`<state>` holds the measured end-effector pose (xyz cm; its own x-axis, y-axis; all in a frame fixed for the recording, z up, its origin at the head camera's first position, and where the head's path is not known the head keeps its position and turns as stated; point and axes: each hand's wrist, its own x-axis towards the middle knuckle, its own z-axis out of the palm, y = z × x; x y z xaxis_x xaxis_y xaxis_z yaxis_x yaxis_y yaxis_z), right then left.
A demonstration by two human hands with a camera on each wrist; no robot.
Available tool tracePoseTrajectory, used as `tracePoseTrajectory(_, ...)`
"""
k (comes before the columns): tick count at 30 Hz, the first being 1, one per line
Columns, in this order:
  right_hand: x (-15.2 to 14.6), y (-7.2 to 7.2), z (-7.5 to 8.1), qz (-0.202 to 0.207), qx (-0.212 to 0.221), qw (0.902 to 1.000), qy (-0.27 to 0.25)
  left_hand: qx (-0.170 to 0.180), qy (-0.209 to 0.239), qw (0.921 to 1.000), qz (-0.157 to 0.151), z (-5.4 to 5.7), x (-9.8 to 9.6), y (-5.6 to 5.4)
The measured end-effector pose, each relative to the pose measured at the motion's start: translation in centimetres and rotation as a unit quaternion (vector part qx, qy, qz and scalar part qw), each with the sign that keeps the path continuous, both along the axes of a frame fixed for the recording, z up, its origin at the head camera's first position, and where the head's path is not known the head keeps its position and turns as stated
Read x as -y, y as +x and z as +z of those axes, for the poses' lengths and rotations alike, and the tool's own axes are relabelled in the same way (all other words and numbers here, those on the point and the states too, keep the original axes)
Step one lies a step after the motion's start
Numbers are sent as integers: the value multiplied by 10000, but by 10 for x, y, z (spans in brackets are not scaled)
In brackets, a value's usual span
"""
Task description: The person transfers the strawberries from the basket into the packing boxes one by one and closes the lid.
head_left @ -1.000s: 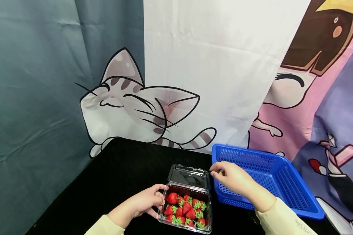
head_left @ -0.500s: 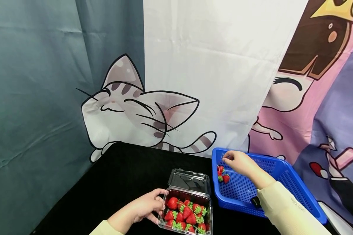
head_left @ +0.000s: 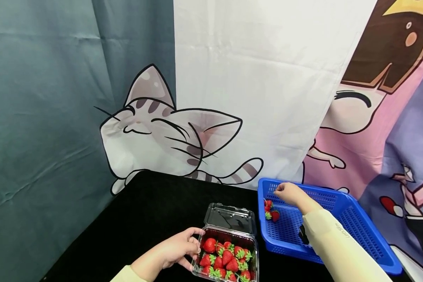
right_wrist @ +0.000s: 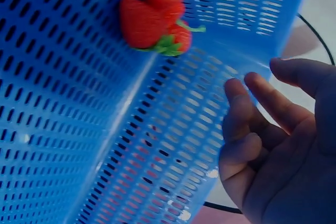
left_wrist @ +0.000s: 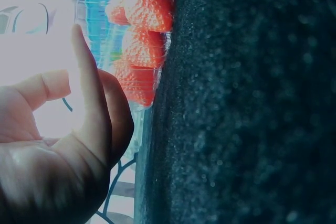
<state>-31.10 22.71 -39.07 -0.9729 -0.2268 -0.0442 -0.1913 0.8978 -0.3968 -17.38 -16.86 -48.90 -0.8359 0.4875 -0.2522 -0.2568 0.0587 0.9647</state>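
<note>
My left hand (head_left: 174, 250) holds the left side of a clear plastic clamshell box (head_left: 257, 254), fingers along its upper left rim and thumb near the lower corner. Red strawberries (head_left: 227, 257) with green leaves fill much of the box. In the left wrist view, strawberries (left_wrist: 149, 9) press against its clear wall beside the hand. Over the back left of a blue perforated basket (head_left: 285, 232) hovers my right hand (head_left: 291, 194). The right wrist view shows its fingers (right_wrist: 278, 103) loosely curled with nothing between them, apart from a few strawberries (right_wrist: 142, 23) in the basket's corner.
The clamshell's transparent lid (head_left: 230, 220) lies folded back behind the box. Both containers stand on a black cloth-covered table (head_left: 144, 219). Behind it hangs a backdrop (head_left: 211, 78) with a cartoon cat. The basket stands close to the right of the box.
My right hand has moved right and back from the basket's left rim to over its inside, uncovering the strawberries there. My left hand keeps its hold on the box.
</note>
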Motion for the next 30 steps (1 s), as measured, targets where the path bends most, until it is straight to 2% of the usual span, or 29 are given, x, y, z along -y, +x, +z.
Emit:
tracePoseTrajectory(13,14,-1,-27,226,554,9976,362,-27,40,10000,26,4,-1,3)
tracePoseTrajectory(22,18,3,-31,330,732,9918,994,-15,83,10000,-7,3,-3,0)
tracePoseTrajectory(30,26,2,-40,302,740,9884,1288,3,29,10000,13,2,-1,0)
